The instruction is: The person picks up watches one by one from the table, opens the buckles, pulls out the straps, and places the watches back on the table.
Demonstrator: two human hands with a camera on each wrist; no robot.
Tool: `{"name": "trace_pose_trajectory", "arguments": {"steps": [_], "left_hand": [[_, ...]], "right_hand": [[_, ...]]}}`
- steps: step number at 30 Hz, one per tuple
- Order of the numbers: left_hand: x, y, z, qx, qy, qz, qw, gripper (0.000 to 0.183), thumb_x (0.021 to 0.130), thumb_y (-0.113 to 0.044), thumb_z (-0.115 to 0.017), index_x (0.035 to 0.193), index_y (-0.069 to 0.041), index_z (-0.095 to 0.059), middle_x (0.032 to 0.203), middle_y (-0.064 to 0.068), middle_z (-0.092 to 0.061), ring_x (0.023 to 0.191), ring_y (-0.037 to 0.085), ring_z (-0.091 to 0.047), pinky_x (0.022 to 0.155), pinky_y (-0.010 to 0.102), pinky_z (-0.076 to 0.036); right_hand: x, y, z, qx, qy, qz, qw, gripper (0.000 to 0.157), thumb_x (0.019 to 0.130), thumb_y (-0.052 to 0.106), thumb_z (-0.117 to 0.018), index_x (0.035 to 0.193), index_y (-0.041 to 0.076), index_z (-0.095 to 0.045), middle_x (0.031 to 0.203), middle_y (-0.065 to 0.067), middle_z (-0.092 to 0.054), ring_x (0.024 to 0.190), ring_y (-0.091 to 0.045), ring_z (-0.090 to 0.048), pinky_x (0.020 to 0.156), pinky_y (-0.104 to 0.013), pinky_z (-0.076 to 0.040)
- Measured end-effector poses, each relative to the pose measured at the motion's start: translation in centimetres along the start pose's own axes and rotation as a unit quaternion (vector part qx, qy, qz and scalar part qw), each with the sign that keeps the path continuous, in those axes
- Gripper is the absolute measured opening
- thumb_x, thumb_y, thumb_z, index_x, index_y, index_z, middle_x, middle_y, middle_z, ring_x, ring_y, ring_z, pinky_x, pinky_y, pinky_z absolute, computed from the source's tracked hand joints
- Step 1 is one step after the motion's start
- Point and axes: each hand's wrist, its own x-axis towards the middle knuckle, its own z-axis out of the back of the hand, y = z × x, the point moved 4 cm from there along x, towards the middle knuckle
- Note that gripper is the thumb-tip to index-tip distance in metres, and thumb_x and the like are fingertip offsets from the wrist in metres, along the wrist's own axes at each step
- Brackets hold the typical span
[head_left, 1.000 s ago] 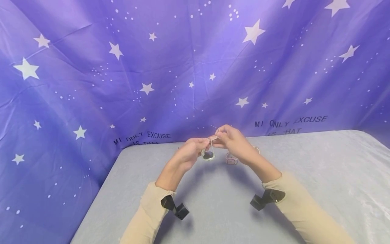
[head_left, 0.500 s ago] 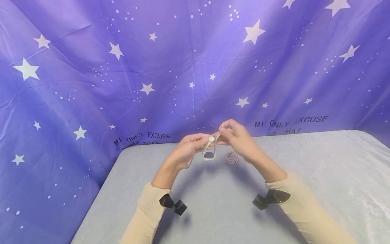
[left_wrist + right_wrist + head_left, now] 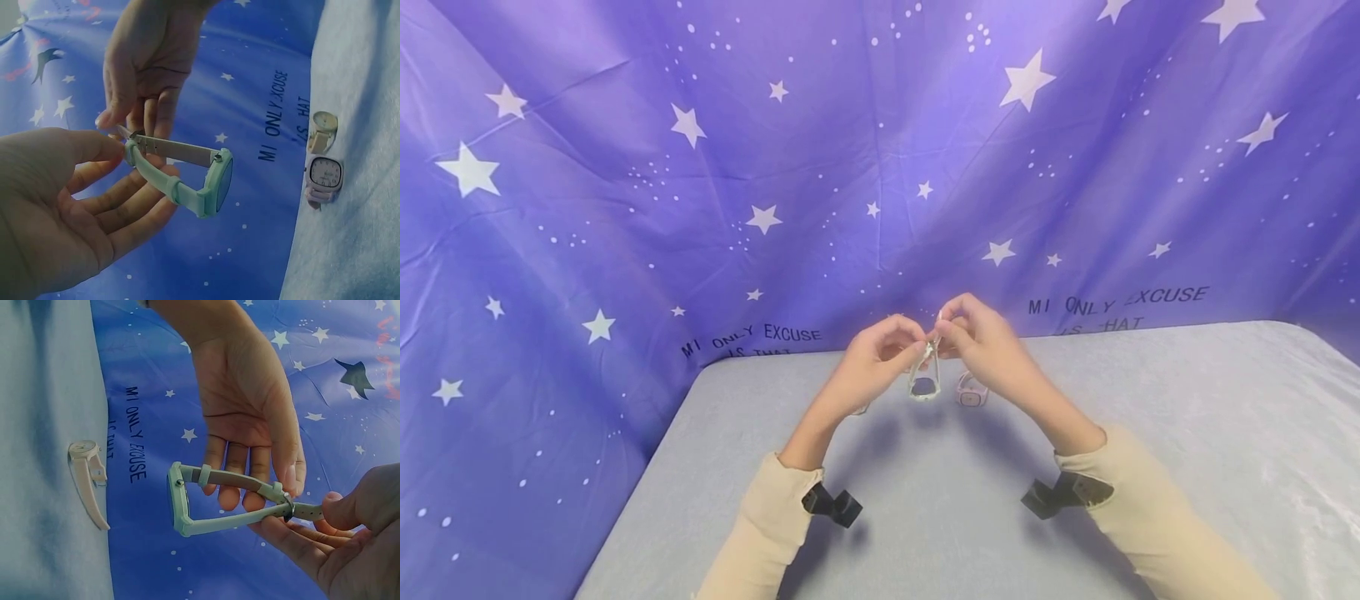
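Observation:
A mint-green wristwatch [image 3: 924, 388] hangs face down from both hands, above the table, its strap closed into a loop. My left hand [image 3: 876, 362] pinches the strap at the metal buckle [image 3: 288, 507] between thumb and forefinger; the other fingers spread loosely below. The thumb and forefinger of my right hand [image 3: 988, 350] grip the strap's free end [image 3: 307, 511], which passes through the buckle. In the left wrist view the watch case [image 3: 217, 184] points away from both hands.
A pink watch [image 3: 972, 392] stands on the grey cloth-covered table [image 3: 940, 517], with a cream watch [image 3: 324, 128] beside it. Another pale watch [image 3: 84, 469] lies to the left, mostly hidden by my left hand in the head view. A purple star-patterned curtain [image 3: 820, 150] hangs behind.
My left fingers have shifted up to the buckle, and the watch has swung slightly right. My right hand has risen a little while keeping the strap end.

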Motion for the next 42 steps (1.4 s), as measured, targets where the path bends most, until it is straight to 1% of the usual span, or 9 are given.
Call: {"name": "trace_pose_trajectory", "arguments": {"steps": [4,6,9,18,25,36,42], "left_hand": [[-0.1,-0.2,-0.1,0.064,-0.015,-0.01,0.9978,0.009,0.098,-0.012,-0.067,0.106,-0.011,-0.066,0.098,0.007,-0.074,0.088,0.016,-0.071,0.078,0.03,-0.059],[-0.1,-0.3,-0.2,0.08,-0.017,-0.01,0.9966,0.009,0.097,-0.012,-0.068,0.105,-0.012,-0.067,0.097,0.005,-0.074,0.086,0.013,-0.07,0.076,0.029,-0.059],[-0.2,-0.3,-0.3,0.092,-0.018,-0.011,0.9955,0.008,0.095,-0.011,-0.069,0.103,-0.011,-0.068,0.095,0.004,-0.075,0.084,0.011,-0.07,0.075,0.028,-0.059],[-0.2,-0.2,-0.7,0.106,-0.034,-0.013,0.9937,0.01,0.092,-0.01,-0.069,0.102,-0.011,-0.07,0.094,0.003,-0.075,0.084,0.01,-0.069,0.078,0.026,-0.059],[-0.1,0.1,-0.9,0.097,-0.039,-0.01,0.9945,0.012,0.09,-0.01,-0.068,0.101,-0.013,-0.072,0.089,0.003,-0.075,0.078,0.009,-0.067,0.076,0.027,-0.058],[0.0,0.0,-1.1,0.105,-0.051,-0.016,0.993,0.011,0.089,-0.007,-0.067,0.099,-0.01,-0.07,0.083,0.004,-0.072,0.077,0.011,-0.066,0.076,0.026,-0.058],[0.0,-0.1,-1.0,0.096,-0.054,-0.024,0.9936,0.011,0.088,-0.007,-0.068,0.098,-0.009,-0.071,0.083,0.005,-0.071,0.076,0.011,-0.065,0.073,0.026,-0.058]], "right_hand": [[-0.2,0.3,-0.2,-0.029,-0.006,0.012,1.0,0.01,0.105,0.011,-0.053,0.111,0.002,-0.053,0.109,-0.022,-0.074,0.1,-0.034,-0.075,0.093,-0.051,-0.059],[-0.3,0.4,-0.3,-0.037,-0.007,0.017,0.999,0.01,0.105,0.011,-0.054,0.11,0.002,-0.053,0.109,-0.021,-0.074,0.1,-0.034,-0.075,0.093,-0.052,-0.059],[-0.4,0.5,-0.5,-0.043,-0.008,0.022,0.999,0.01,0.105,0.012,-0.055,0.109,0.003,-0.053,0.108,-0.02,-0.074,0.098,-0.034,-0.076,0.091,-0.05,-0.059],[-0.6,0.6,-0.9,-0.053,-0.018,0.028,0.998,0.006,0.103,0.008,-0.056,0.106,0.003,-0.054,0.106,-0.019,-0.075,0.097,-0.032,-0.075,0.087,-0.046,-0.061],[-0.7,0.7,-1.0,-0.063,-0.021,0.033,0.997,0.008,0.102,0.01,-0.059,0.105,0.004,-0.055,0.104,-0.017,-0.073,0.099,-0.032,-0.074,0.084,-0.043,-0.06],[-0.5,0.8,-1.0,-0.057,-0.026,0.036,0.997,0.008,0.102,0.009,-0.059,0.106,0.003,-0.055,0.1,-0.016,-0.071,0.099,-0.032,-0.074,0.081,-0.04,-0.06],[-0.6,0.8,-1.0,-0.061,-0.029,0.033,0.997,0.007,0.102,0.008,-0.059,0.106,0.003,-0.055,0.105,-0.017,-0.072,0.103,-0.033,-0.073,0.083,-0.042,-0.06]]}}
